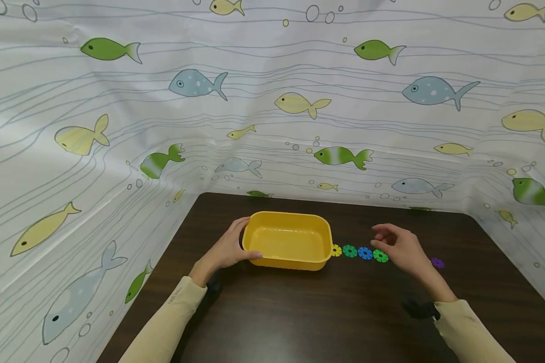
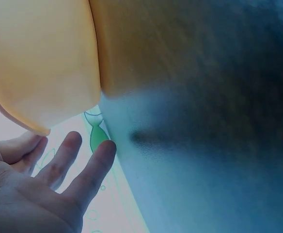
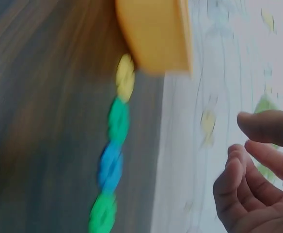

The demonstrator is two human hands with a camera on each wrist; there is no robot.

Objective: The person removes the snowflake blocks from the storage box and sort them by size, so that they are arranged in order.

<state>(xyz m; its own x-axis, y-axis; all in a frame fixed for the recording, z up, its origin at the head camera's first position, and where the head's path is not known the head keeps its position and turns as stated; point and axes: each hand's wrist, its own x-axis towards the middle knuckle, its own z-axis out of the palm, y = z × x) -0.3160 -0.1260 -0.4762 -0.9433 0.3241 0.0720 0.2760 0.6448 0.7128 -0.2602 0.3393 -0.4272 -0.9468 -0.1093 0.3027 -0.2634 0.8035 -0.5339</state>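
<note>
A yellow plastic basin sits on the dark table, its inside bare. My left hand holds its left end, thumb along the front and fingers at the back corner. In the left wrist view the other fingers spread out below the basin wall. To the right runs a row of notched plastic discs: yellow, green, blue and light green, with purple farther right. Over the row hovers my right hand, fingers loosely curled and holding nothing, hiding part of it.
A white sheet printed with fish surrounds the back and sides of the dark wood table. Dark bands with a camera sit at the right wrist.
</note>
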